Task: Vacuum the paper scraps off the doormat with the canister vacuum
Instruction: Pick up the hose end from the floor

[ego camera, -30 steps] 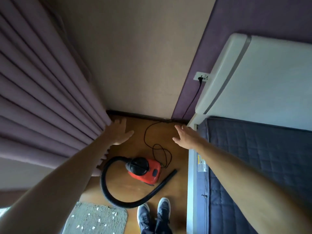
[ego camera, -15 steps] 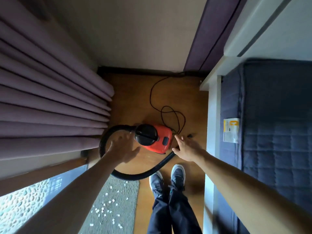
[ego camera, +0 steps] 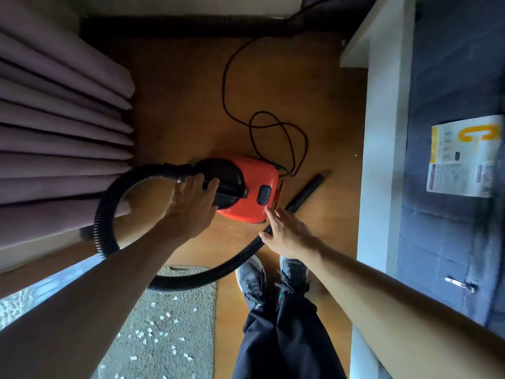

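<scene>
At the far left the hose (ego camera: 101,214) is lying in a wide loop against the curtain (ego camera: 62,119), and part of it is crossing the top edge of the doormat (ego camera: 199,318). The paper scraps (ego camera: 152,304) are lying scattered on the doormat, low in the view, beside the person's shoes.

The left hand (ego camera: 191,212) is hovering over the black handle (ego camera: 232,190) of the canister vacuum (ego camera: 254,187) with its fingers spread and straight, holding nothing; I cannot tell if the fingertips are already touching. The vacuum is standing on the wooden floor, beyond the doormat. The right hand (ego camera: 287,233) is also released, its fingers flat, just beside the near edge of the red body and above the hose. The nozzle tube (ego camera: 307,190) is lying on the floor to its right, and the cord (ego camera: 223,83) is lying in loose loops behind the vacuum.

I am judging that the step is preparing the machine. To do it well, the left hand should be closing fully around the handle before lifting, so the body is not tipping. The right hand should be taking the nozzle tube, not the soft hose. The person should be watching the cord loops, which could be catching, and should be lifting the hose loop over the doormat, because dragging it could be pushing scraps onto the floor.
</scene>
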